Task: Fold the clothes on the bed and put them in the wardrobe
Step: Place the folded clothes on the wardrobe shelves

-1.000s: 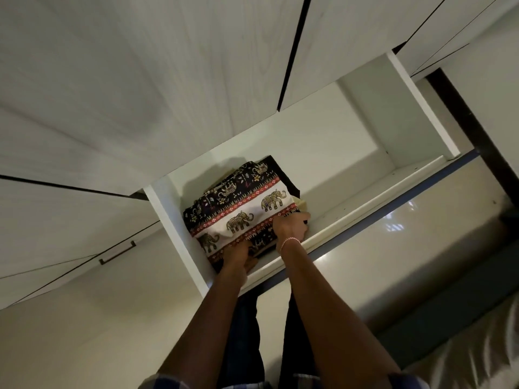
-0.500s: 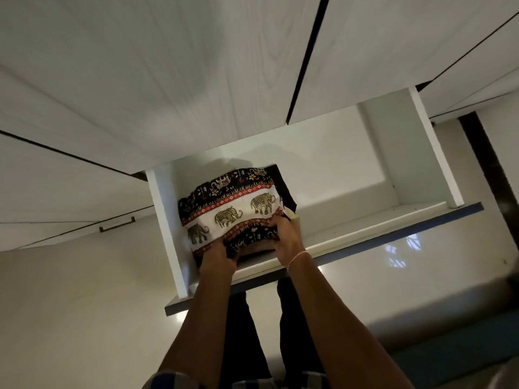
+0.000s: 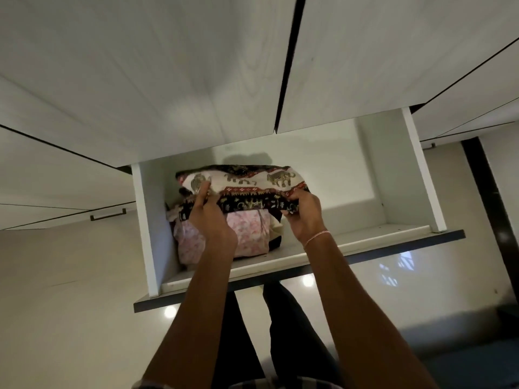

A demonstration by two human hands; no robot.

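A folded elephant-print garment (image 3: 247,182), black, white and red, lies on top of a stack in the left part of the open wardrobe compartment (image 3: 393,175). Under it sits a folded pink floral garment (image 3: 247,234). My left hand (image 3: 209,217) grips the near left edge of the elephant-print garment, thumb over the top. At the near right edge, my right hand (image 3: 304,217) grips the same garment, with a thin bracelet on the wrist. Both forearms reach up from below.
The shelf board (image 3: 365,242) has bare room to the right of the stack. White closed wardrobe doors (image 3: 168,80) fill the space above and to both sides; a dark handle (image 3: 108,214) is at left. Glossy floor and my dark-trousered legs (image 3: 283,318) show below.
The view tilted so the compartment is seen more from the front. The pink garment below is now visible. Both hands shifted from pressing the near side to gripping the garment's two near corners.
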